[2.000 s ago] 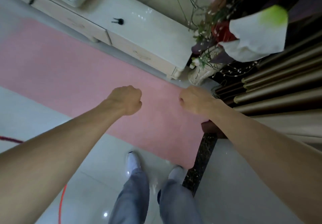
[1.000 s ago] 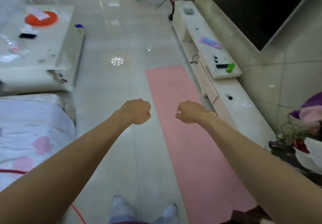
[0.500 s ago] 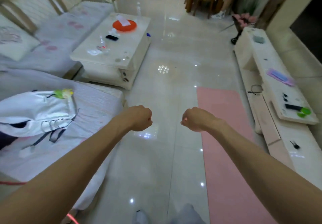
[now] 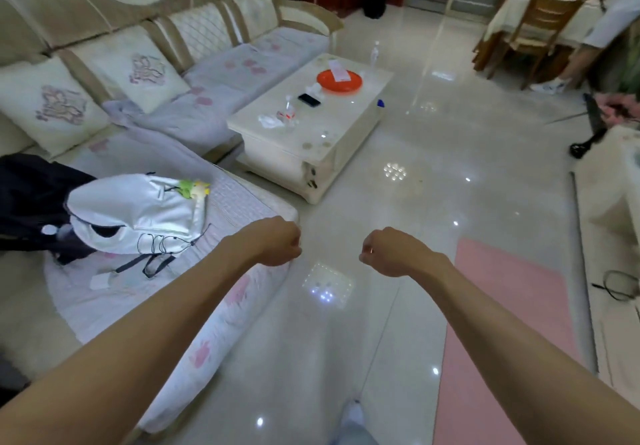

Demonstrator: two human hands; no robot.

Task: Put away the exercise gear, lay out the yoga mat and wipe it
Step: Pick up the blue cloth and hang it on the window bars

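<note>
One orange dish [image 4: 333, 86], past the mat [image 4: 502, 309], holds paper [image 4: 338, 68].

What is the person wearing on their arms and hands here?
Nothing shows on either arm: the left forearm and right forearm are bare to the frame edge, with no sleeves, watch or bands. The left hand and right hand are ungloved. A tiny glint on a right-hand finger may be a ring; it is too small to tell.

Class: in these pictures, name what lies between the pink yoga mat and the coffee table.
In the head view, only bare glossy floor, dotted with lamp reflections, separates the yoga mat from the coffee table.
</note>
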